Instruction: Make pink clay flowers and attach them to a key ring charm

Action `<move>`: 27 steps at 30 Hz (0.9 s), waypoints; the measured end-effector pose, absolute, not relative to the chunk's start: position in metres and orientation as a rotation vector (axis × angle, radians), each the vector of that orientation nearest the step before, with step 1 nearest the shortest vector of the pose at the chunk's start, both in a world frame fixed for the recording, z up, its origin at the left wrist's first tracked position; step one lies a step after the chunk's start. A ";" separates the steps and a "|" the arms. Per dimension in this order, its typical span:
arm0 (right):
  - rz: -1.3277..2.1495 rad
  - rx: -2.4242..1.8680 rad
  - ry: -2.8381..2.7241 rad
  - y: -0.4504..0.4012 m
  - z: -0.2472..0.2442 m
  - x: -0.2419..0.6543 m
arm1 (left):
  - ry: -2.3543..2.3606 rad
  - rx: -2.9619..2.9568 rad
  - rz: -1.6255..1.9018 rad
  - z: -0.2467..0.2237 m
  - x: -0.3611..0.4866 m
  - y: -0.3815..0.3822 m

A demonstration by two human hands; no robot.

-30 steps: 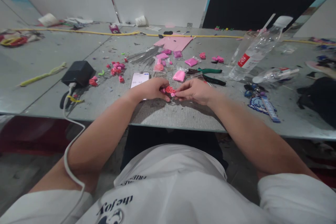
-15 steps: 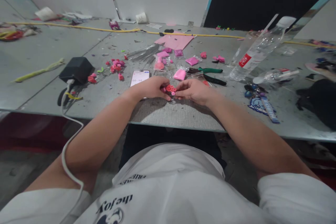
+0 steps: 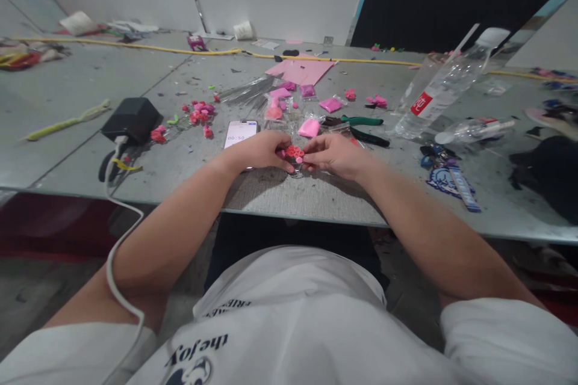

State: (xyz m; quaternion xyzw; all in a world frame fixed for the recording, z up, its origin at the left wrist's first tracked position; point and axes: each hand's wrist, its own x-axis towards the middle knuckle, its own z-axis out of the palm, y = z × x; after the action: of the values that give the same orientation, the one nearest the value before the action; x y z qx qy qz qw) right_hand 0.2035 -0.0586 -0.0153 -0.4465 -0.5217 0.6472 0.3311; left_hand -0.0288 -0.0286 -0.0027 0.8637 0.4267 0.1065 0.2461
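Between my hands, near the table's front edge, is a small cluster of red flower-like pieces [image 3: 294,151] with thin wire below it. My left hand [image 3: 270,150] pinches the cluster's left side with thumb and fingers. At its right side my right hand [image 3: 332,155] has thumb and forefinger closed on a small pink piece [image 3: 299,160]. A phone [image 3: 241,132] showing a timer lies partly behind my left hand. Just beyond the hands rests a bright pink clay packet [image 3: 309,127].
Green-handled pliers [image 3: 363,121] lie right of the packet. Farther right stand a plastic bottle [image 3: 445,93] and a keychain [image 3: 451,180]. At left are a black adapter [image 3: 130,120] with a white cable and red-pink clay flowers [image 3: 199,112]. Thin wires [image 3: 248,91] lie behind.
The small pink piece and my right fingertips have shifted very slightly right and up. My left hand is nearly still.
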 end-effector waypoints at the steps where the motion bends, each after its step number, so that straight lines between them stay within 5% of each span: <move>1: 1.688 -1.165 -1.398 -0.059 -0.015 0.204 | 1.163 2.353 0.292 -0.003 -0.029 -0.029; 27: 0.277 -1.357 -2.177 -0.089 -0.025 0.182 | 1.097 2.301 0.312 -0.002 -0.033 -0.026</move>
State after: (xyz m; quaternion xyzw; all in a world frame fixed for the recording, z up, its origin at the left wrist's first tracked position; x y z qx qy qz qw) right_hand 0.1819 -0.0894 -0.0254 -0.5053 -0.8107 0.1031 0.2773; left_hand -0.0329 -0.0261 -0.0024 0.8594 0.4098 0.1165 0.2827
